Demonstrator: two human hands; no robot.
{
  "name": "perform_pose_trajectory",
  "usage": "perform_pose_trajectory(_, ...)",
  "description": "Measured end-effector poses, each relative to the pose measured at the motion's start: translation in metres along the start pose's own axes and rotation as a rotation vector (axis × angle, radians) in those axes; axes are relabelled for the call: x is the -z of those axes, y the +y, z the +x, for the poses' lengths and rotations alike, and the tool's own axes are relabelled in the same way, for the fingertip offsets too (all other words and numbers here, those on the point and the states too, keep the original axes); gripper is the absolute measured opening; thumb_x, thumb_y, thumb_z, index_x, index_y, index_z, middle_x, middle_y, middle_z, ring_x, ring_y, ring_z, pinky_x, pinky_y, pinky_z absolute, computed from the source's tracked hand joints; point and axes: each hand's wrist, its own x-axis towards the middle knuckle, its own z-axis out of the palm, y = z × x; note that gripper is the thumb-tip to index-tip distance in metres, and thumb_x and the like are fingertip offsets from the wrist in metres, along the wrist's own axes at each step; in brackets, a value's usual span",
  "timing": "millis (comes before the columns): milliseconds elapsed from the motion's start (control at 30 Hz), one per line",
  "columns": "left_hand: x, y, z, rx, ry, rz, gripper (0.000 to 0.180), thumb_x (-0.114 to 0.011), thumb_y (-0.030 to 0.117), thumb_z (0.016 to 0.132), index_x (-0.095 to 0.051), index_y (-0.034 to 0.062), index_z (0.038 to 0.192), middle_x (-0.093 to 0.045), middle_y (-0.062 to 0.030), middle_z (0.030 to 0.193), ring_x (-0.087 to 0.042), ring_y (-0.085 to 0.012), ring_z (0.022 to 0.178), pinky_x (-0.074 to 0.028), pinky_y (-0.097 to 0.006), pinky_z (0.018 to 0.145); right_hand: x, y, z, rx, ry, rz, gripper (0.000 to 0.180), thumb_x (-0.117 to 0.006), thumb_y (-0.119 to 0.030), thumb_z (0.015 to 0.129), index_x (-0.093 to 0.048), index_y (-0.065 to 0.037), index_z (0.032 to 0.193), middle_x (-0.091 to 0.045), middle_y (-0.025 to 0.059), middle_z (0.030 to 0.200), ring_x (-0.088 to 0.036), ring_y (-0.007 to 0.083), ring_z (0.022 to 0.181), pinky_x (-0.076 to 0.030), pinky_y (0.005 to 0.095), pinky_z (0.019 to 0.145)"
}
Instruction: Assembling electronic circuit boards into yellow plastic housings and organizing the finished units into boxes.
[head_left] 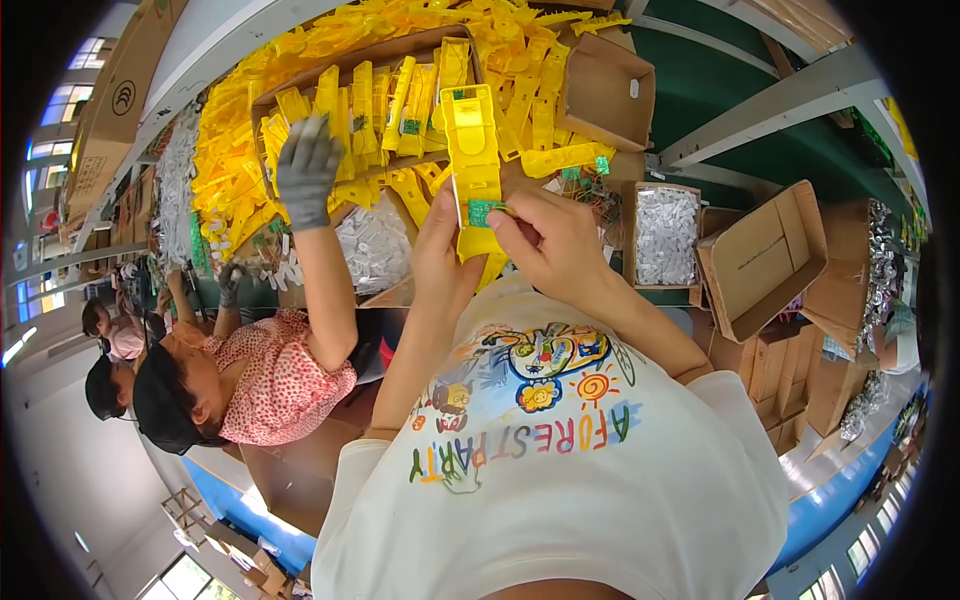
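Observation:
A long yellow plastic housing (471, 135) stands lengthwise in front of my chest. My left hand (443, 255) grips its lower left edge, thumb along the side. At the housing's lower end lies a small green circuit board (481, 212). From the right, my right hand (552, 238) closes thumb and fingertips on the board's edge, near some thin wires. Whether the board is fully seated inside the housing cannot be made out.
A cardboard tray (262, 100) of yellow housings lies ahead, amid a large heap of them. A co-worker's grey-gloved hand (308, 172) reaches over it from the left. White parts (375, 245) lie nearer; a box of white pieces (667, 235) and cardboard boxes (768, 262) stand right.

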Motion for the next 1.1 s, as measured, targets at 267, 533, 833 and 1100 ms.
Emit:
perform_pose_trajectory(267, 0.001, -0.012, -0.006, -0.056, -0.029, -0.002, 0.039, -0.034, 0.025, 0.098, -0.039, 0.0037, 0.13, -0.052, -0.009, 0.121, -0.052, -0.0202, 0.109, -0.04, -0.036, 0.095, -0.005, -0.001, 0.0, 0.01, 0.0, 0.014, 0.015, -0.061, -0.011, 0.081, -0.056, 0.0, 0.073, -0.051, 0.0097, 0.059, -0.049, 0.0193, 0.047, -0.036, 0.0302, 0.044)
perform_pose_trajectory(533, -0.018, -0.008, -0.005, -0.292, 0.093, 0.322, 0.039, -0.036, 0.027, 0.098, -0.042, 0.0014, 0.127, -0.053, -0.0089, 0.118, -0.052, -0.0159, 0.105, -0.043, -0.029, 0.089, -0.004, 0.002, -0.005, -0.143, -0.013, -0.017, 0.022, -0.062, -0.017, 0.082, -0.058, 0.0, 0.068, -0.051, 0.0095, 0.05, -0.048, 0.0201, 0.041, -0.036, 0.0305, 0.042)
perform_pose_trajectory(833, -0.007, -0.024, -0.007, -0.41, 0.172, 0.473, 0.039, -0.04, 0.013, 0.092, -0.041, -0.0018, 0.128, -0.053, -0.0095, 0.119, -0.052, -0.0132, 0.103, -0.042, -0.026, 0.087, -0.002, 0.021, -0.004, -0.236, -0.183, 0.033, 0.024, -0.062, -0.016, 0.08, -0.061, 0.0, 0.062, -0.056, 0.0095, 0.051, -0.054, 0.0177, 0.043, -0.039, 0.0289, 0.043)
perform_pose_trajectory(1100, -0.009, -0.018, -0.006, -0.319, 0.083, 0.213, 0.046, -0.046, 0.0, 0.083, -0.04, -0.0036, 0.128, -0.054, -0.0098, 0.117, -0.053, -0.0131, 0.102, -0.042, -0.026, 0.087, 0.014, 0.015, 0.003, -0.2, -0.247, -0.023, 0.02, -0.063, -0.021, 0.082, -0.064, -0.001, 0.079, -0.062, 0.0093, 0.066, -0.06, 0.0191, 0.057, -0.045, 0.0278, 0.051)
